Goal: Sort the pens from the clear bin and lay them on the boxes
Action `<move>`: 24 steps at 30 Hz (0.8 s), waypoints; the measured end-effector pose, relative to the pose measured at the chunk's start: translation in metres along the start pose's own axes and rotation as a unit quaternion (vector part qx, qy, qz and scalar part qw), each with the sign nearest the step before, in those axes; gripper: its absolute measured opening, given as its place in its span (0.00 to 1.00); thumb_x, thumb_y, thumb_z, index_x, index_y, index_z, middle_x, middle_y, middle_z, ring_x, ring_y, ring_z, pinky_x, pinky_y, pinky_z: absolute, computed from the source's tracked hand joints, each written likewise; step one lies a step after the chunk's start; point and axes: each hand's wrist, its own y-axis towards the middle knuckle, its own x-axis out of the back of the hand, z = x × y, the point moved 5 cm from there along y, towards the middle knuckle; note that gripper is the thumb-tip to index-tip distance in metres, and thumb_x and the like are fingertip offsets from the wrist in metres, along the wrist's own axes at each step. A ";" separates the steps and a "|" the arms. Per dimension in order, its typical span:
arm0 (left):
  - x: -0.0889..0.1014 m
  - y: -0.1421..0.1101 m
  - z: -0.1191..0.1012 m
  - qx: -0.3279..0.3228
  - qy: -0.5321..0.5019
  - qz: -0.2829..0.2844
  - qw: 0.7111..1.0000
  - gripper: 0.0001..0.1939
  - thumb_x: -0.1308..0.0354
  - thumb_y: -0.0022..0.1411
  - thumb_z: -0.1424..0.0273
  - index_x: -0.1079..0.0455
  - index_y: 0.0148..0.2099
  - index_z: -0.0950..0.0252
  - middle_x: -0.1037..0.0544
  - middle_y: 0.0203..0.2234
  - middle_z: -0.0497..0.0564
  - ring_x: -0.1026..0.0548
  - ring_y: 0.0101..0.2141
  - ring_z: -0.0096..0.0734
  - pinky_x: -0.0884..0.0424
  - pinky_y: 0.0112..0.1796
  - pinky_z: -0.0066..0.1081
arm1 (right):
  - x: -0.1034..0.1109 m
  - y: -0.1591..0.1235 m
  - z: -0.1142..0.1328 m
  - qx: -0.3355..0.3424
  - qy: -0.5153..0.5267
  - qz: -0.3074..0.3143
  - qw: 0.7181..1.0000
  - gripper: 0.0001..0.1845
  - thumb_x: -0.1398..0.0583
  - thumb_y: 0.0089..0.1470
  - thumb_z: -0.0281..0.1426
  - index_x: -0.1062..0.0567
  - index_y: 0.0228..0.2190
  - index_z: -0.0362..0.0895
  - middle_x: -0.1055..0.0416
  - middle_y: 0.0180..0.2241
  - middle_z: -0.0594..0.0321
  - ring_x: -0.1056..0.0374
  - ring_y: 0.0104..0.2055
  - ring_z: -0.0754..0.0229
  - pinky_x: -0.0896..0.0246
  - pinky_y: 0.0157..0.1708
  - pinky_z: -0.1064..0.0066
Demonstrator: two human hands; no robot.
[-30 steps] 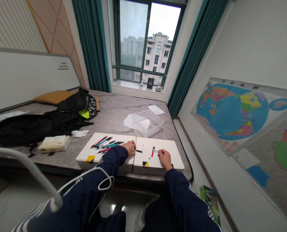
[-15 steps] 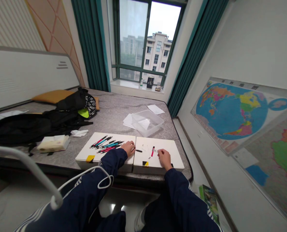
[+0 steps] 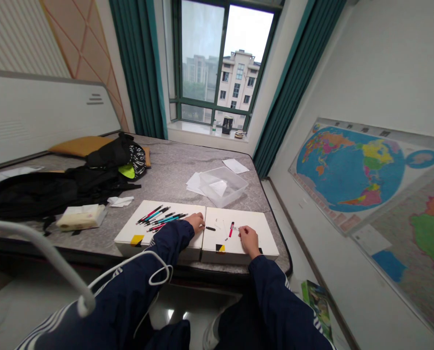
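My left hand [image 3: 196, 222] rests at the inner edge of the left white box [image 3: 129, 229], its fingers curled together. Its fingertips are close to a short black pen part [image 3: 210, 228] lying on the right white box [image 3: 264, 228]; whether they touch it or hold anything is unclear. Over the right box, my right hand [image 3: 249, 240] has its thumb and fingers pinched; anything between them is too small to name. Just left of it lies a red pen barrel [image 3: 231, 230] with a dark end. Several red, blue and black pens [image 3: 160, 216] lie in a loose pile on the left box.
Behind the boxes is a clear plastic bin [image 3: 224, 187] beside white papers [image 3: 194, 183]. A tissue pack [image 3: 81, 217] and a black backpack [image 3: 52, 189] lie to the left on the grey mattress [image 3: 173, 165]. A white cable [image 3: 166, 274] loops over my left sleeve.
Hardly anything differs. The camera view has shifted very slightly; both hands and the pen parts stay in place.
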 end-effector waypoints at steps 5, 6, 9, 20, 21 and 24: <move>0.006 0.003 -0.005 0.006 0.014 0.016 1.000 0.09 0.42 0.59 0.69 0.19 0.36 0.61 0.24 0.43 0.54 0.25 0.41 0.38 0.31 0.41 0.32 | 0.001 -0.001 0.001 -0.002 -0.003 -0.002 1.000 0.18 0.47 0.53 0.41 0.24 0.24 0.44 0.24 0.23 0.59 0.30 0.28 0.56 0.42 0.31 0.69; 0.006 0.003 -0.006 0.008 0.017 0.015 1.000 0.09 0.43 0.60 0.69 0.19 0.36 0.61 0.24 0.43 0.54 0.25 0.42 0.38 0.31 0.41 0.32 | 0.001 -0.001 0.001 -0.001 -0.003 -0.002 1.000 0.17 0.47 0.53 0.41 0.24 0.24 0.44 0.24 0.23 0.59 0.30 0.28 0.56 0.42 0.31 0.69; 0.005 0.000 -0.009 0.017 0.024 0.008 1.000 0.11 0.45 0.61 0.71 0.20 0.34 0.63 0.24 0.44 0.55 0.26 0.43 0.40 0.31 0.40 0.32 | 0.000 -0.001 0.002 0.002 0.000 -0.003 1.000 0.17 0.47 0.53 0.41 0.24 0.24 0.43 0.24 0.24 0.58 0.30 0.28 0.56 0.42 0.32 0.69; 0.000 -0.004 -0.018 0.010 0.080 -0.029 0.996 0.16 0.52 0.67 0.71 0.22 0.39 0.67 0.24 0.41 0.61 0.28 0.44 0.43 0.30 0.35 0.35 | 0.000 -0.002 0.001 0.004 0.000 -0.006 1.000 0.17 0.47 0.53 0.40 0.23 0.25 0.43 0.24 0.24 0.60 0.30 0.30 0.56 0.42 0.33 0.70; 0.000 -0.004 -0.018 0.012 0.075 -0.040 0.996 0.16 0.52 0.67 0.71 0.23 0.40 0.67 0.24 0.41 0.61 0.28 0.44 0.43 0.30 0.35 0.34 | 0.000 -0.002 0.001 0.005 0.000 -0.006 1.000 0.17 0.47 0.53 0.40 0.23 0.26 0.43 0.24 0.24 0.59 0.30 0.30 0.56 0.42 0.33 0.70; -0.001 -0.004 -0.017 0.012 0.064 -0.067 0.996 0.15 0.51 0.67 0.71 0.23 0.41 0.67 0.24 0.42 0.61 0.28 0.43 0.41 0.31 0.34 0.34 | -0.001 -0.001 -0.001 0.002 -0.001 -0.005 1.000 0.17 0.46 0.53 0.40 0.23 0.26 0.43 0.24 0.24 0.59 0.30 0.30 0.56 0.42 0.33 0.69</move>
